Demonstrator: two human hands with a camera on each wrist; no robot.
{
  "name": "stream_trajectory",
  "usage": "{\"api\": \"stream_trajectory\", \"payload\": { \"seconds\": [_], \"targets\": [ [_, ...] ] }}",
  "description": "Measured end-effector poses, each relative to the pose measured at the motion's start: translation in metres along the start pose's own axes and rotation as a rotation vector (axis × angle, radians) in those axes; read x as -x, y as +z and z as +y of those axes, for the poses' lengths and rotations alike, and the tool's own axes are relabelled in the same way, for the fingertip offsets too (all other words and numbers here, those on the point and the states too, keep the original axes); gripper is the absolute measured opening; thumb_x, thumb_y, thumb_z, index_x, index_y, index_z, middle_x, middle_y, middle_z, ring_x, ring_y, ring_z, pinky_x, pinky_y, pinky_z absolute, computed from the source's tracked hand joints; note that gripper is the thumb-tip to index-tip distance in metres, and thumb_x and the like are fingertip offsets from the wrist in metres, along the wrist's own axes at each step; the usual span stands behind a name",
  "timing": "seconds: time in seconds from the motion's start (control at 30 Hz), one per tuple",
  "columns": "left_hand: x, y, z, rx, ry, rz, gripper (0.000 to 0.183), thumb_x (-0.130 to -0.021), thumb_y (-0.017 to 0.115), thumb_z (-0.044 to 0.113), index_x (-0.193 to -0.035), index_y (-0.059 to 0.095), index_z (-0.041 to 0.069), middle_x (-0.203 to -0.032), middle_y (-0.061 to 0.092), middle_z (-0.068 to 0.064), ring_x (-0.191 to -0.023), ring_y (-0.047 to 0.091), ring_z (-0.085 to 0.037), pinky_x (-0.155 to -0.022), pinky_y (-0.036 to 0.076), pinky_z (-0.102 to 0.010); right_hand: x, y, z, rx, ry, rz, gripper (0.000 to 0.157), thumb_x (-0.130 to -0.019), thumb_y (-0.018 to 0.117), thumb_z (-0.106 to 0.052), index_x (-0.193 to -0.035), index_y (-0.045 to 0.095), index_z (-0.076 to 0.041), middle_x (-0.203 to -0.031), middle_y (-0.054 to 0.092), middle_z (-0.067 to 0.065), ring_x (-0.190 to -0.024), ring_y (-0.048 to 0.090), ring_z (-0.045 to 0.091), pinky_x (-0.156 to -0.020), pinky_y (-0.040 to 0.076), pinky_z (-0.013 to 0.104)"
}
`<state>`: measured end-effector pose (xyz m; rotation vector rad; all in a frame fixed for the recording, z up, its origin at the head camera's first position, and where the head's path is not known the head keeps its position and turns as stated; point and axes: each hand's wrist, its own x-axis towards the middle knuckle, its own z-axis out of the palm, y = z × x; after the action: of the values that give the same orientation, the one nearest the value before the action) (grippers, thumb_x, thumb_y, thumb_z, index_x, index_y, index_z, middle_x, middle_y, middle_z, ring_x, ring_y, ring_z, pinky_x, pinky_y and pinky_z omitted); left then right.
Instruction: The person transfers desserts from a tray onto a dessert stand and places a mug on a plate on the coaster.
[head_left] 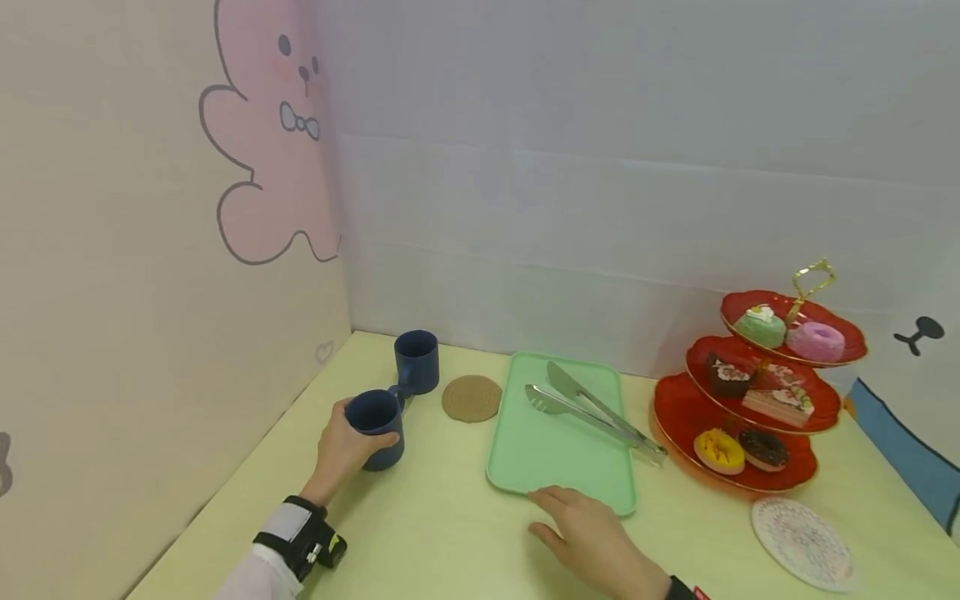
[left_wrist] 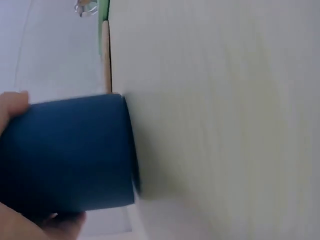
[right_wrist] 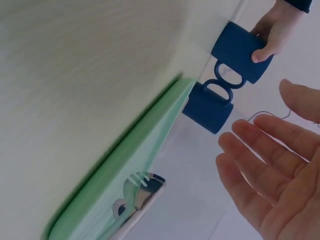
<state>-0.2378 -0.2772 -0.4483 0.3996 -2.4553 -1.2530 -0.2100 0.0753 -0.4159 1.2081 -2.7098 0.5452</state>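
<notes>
My left hand [head_left: 341,454] grips a dark blue mug [head_left: 386,454] from its left side, fingers behind and thumb across the front. The mug is upright, its handle pointing away toward a second dark blue mug [head_left: 423,371] farther back. In the left wrist view, the held mug's base [left_wrist: 122,150] is right at the table surface. In the right wrist view the two mug handles overlap. My right hand [head_left: 588,537] hovers at the near edge of a green tray [head_left: 521,458], palm down, fingers relaxed and holding nothing. Metal serving tongs [head_left: 564,381] lie across the tray.
A round tan coaster [head_left: 471,398] lies between the back mug and the tray. On the right stands a three-tier red stand [head_left: 678,417] with cakes and donuts. In front of it lies a round patterned mat [head_left: 802,542]. Walls border the table's left and back.
</notes>
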Motion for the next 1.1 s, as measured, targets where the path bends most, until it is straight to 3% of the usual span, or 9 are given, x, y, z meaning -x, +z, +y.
{"api": "stream_trajectory", "payload": {
  "seconds": [0.1, 0.17, 0.3, 0.4, 0.53, 0.67, 0.9, 1.0, 1.1],
  "targets": [
    [-0.004, 0.000, 0.008, 0.010, 0.089, -0.043, 0.093, -0.058, 0.083, 0.031, -0.131, 0.035, 0.000, -0.124, 0.052, -0.025, -0.109, 0.050, -0.039, -0.087, 0.043, -0.057, -0.010, -0.004, 0.001, -0.131, 0.033, 0.006, 0.031, -0.086, 0.061, -0.024, -0.110, 0.064, -0.004, -0.106, 0.067, 0.010, -0.095, 0.061, 0.026, -0.075, 0.053, 0.045],
    [0.006, 0.009, 0.026, 0.066, 0.197, -0.134, 0.090, -0.057, 0.084, 0.026, -0.130, 0.038, 0.001, -0.122, 0.054, -0.023, -0.106, 0.052, -0.036, -0.085, 0.044, -0.056, -0.005, -0.011, 0.005, -0.289, 0.092, 0.036, 0.033, -0.089, 0.058, -0.026, -0.113, 0.062, -0.004, -0.110, 0.066, 0.013, -0.100, 0.059, 0.028, -0.075, 0.054, 0.044],
    [0.031, 0.022, 0.067, 0.310, 0.504, -0.463, 0.084, -0.056, 0.084, 0.012, -0.128, 0.042, 0.003, -0.119, 0.057, -0.021, -0.103, 0.055, -0.034, -0.084, 0.046, -0.055, -0.005, -0.029, 0.008, -0.669, 0.195, 0.082, 0.036, -0.095, 0.049, -0.025, -0.119, 0.055, 0.001, -0.118, 0.058, 0.023, -0.107, 0.054, 0.035, -0.076, 0.055, 0.043],
    [0.051, 0.031, 0.090, 0.455, 0.680, -0.768, 0.083, -0.057, 0.083, 0.008, -0.129, 0.042, 0.006, -0.118, 0.058, -0.019, -0.104, 0.055, -0.032, -0.087, 0.046, -0.051, -0.003, -0.041, 0.002, -0.882, 0.220, -0.016, 0.036, -0.097, 0.043, -0.026, -0.111, 0.055, 0.005, -0.110, 0.058, 0.024, -0.101, 0.054, 0.034, -0.076, 0.055, 0.042],
    [0.070, 0.043, 0.107, 0.497, 0.763, -0.996, 0.083, -0.059, 0.083, 0.011, -0.130, 0.040, 0.008, -0.118, 0.058, -0.016, -0.105, 0.055, -0.029, -0.090, 0.047, -0.045, 0.013, -0.051, -0.007, -1.117, 0.233, -0.266, 0.051, -0.098, 0.037, -0.035, -0.099, 0.050, 0.015, -0.086, 0.057, 0.009, -0.083, 0.055, 0.019, -0.065, 0.052, 0.027],
    [0.077, 0.053, 0.119, 0.500, 0.784, -1.067, 0.085, -0.060, 0.083, 0.011, -0.132, 0.038, 0.009, -0.120, 0.057, -0.015, -0.106, 0.054, -0.027, -0.091, 0.045, -0.043, 0.034, -0.056, -0.010, -1.264, 0.275, -0.314, 0.048, -0.098, 0.039, -0.031, -0.087, 0.041, 0.016, -0.069, 0.044, -0.003, -0.064, 0.044, 0.009, -0.056, 0.041, 0.021],
    [0.088, 0.056, 0.146, 0.344, 0.741, -1.089, 0.098, -0.070, 0.077, 0.017, -0.147, 0.017, 0.024, -0.151, 0.029, -0.006, -0.130, 0.033, -0.032, -0.097, 0.031, -0.064, 0.094, -0.078, 0.028, -1.421, 0.466, -0.017, 0.025, -0.098, 0.041, -0.022, -0.076, 0.051, -0.016, -0.064, 0.033, -0.005, -0.060, 0.035, 0.010, -0.057, 0.022, 0.030],
    [0.095, 0.048, 0.141, 0.209, 0.726, -1.054, 0.090, -0.074, 0.072, 0.032, -0.147, 0.019, 0.027, -0.150, 0.030, -0.004, -0.128, 0.034, -0.036, -0.093, 0.034, -0.065, 0.128, -0.089, 0.062, -1.435, 0.497, 0.221, 0.029, -0.100, 0.038, -0.019, -0.074, 0.052, -0.018, -0.063, 0.030, -0.003, -0.059, 0.030, 0.011, -0.058, 0.020, 0.032],
    [0.095, 0.048, 0.127, 0.158, 0.674, -1.116, 0.074, -0.081, 0.065, 0.036, -0.144, 0.028, 0.024, -0.145, 0.039, -0.008, -0.123, 0.038, -0.044, -0.089, 0.038, -0.065, 0.162, -0.098, 0.096, -1.368, 0.525, 0.474, 0.034, -0.101, 0.034, -0.016, -0.070, 0.048, -0.015, -0.063, 0.027, -0.001, -0.058, 0.024, 0.013, -0.055, 0.019, 0.030]
  ]
}}
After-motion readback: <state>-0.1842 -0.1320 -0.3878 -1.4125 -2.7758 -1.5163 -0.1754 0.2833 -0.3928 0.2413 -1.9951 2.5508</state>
